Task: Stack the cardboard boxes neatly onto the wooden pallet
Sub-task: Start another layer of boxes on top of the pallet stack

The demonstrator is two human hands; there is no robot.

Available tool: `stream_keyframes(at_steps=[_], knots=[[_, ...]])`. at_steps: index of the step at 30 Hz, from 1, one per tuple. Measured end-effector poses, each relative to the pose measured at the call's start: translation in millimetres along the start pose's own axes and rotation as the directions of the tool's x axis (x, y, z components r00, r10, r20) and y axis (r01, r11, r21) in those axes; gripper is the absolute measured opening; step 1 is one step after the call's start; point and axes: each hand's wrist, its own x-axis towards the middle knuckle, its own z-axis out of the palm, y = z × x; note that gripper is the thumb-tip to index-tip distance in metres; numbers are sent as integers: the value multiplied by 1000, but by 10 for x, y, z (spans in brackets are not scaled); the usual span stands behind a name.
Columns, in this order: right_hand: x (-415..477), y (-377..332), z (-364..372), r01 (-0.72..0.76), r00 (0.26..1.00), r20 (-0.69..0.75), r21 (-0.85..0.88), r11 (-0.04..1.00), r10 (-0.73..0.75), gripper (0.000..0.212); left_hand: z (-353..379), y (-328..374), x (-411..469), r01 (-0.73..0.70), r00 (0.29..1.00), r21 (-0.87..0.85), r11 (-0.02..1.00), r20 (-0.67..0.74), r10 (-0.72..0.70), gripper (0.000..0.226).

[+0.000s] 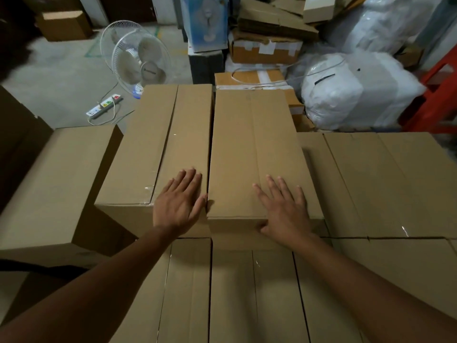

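Note:
Two long cardboard boxes lie side by side on top of a layer of several brown boxes [232, 293]. My left hand [179, 203] rests flat with straight fingers on the near end of the left top box [158, 144]. My right hand [283, 209] lies flat on the near end of the right top box [252, 149], its thumb hooked over the front edge. A narrow dark gap separates the two top boxes. The wooden pallet is hidden under the stack.
A lower box [57, 184] stands at the left. More boxes [385, 184] fill the right. Beyond the stack lie a white fan [138, 60], a power strip [105, 105], white wrapped bundles [356, 90], piled cartons [267, 48] and a red frame [440, 95].

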Motion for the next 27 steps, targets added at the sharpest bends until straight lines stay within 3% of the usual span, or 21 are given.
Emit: stream_keyframes(at_steps=[13,27], knots=[[250,47,-63,-7,1000,-1,-29,1000,7,115,12,-65,-18,-126,991,141,982,55,119,93],[331,69,-58,-16,1000,-2,-90,996,16,115,77,-31,1,-150,989,182,972,30,147,82]])
